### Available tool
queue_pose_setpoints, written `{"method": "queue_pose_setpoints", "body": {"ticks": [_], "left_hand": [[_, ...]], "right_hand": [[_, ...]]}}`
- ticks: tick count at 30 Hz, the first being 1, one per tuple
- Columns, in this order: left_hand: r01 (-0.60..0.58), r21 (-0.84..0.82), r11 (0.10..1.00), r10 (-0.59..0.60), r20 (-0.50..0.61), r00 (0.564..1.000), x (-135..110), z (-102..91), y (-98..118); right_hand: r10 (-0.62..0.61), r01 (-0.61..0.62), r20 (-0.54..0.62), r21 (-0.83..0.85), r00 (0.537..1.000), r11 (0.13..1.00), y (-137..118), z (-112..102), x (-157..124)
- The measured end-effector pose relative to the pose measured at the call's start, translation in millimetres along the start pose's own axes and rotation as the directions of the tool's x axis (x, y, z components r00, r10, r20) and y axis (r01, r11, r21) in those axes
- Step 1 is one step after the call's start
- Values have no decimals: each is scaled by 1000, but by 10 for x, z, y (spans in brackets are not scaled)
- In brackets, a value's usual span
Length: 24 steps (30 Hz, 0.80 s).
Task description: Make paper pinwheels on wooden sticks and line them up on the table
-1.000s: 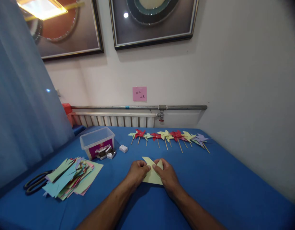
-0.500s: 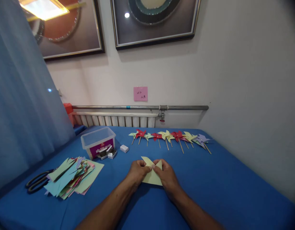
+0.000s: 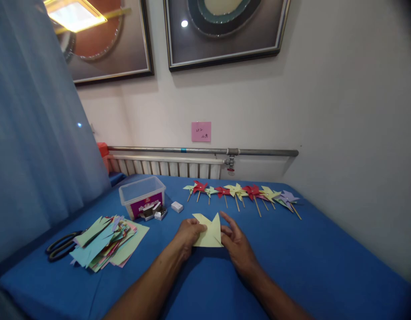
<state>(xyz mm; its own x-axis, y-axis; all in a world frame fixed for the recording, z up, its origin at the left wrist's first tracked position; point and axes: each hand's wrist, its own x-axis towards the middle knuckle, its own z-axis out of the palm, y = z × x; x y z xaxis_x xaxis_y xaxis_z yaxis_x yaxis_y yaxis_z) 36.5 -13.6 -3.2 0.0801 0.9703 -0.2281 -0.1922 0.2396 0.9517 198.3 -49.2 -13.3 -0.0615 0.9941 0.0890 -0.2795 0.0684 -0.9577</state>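
Note:
A pale yellow cut paper square point(image 3: 209, 232) lies on the blue table point(image 3: 312, 262) in front of me, two of its points folded up. My left hand point(image 3: 186, 235) pinches its left side with curled fingers. My right hand point(image 3: 237, 242) rests beside the paper's right edge, fingers spread and touching it lightly.
A row of finished paper pinwheels on sticks point(image 3: 245, 193) lies along the far edge. A clear plastic box point(image 3: 142, 201) and small pin boxes point(image 3: 177, 206) sit at the middle left. A stack of coloured cut papers point(image 3: 107, 242) and black scissors point(image 3: 62, 246) lie at the left.
My right hand has let go of the paper and opened its fingers; a paper point has sprung up. The view has shifted slightly to the right.

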Motion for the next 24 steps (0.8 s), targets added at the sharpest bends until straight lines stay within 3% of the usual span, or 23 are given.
{"method": "queue_pose_setpoints", "body": {"ticks": [12,18,24], "left_hand": [[-11,107,994,9,13,1000,-4,75,-74],[-4,125,992,3,7,1000,-22,111,-109],[-16,107,994,16,2,1000,-12,125,-129]], "right_hand": [[-82,74,-16,-306,996,949,-16,-50,-18],[-119,74,-133,-305,984,949,13,-3,16],[-140,71,-175,-348,975,935,86,-5,47]]}}
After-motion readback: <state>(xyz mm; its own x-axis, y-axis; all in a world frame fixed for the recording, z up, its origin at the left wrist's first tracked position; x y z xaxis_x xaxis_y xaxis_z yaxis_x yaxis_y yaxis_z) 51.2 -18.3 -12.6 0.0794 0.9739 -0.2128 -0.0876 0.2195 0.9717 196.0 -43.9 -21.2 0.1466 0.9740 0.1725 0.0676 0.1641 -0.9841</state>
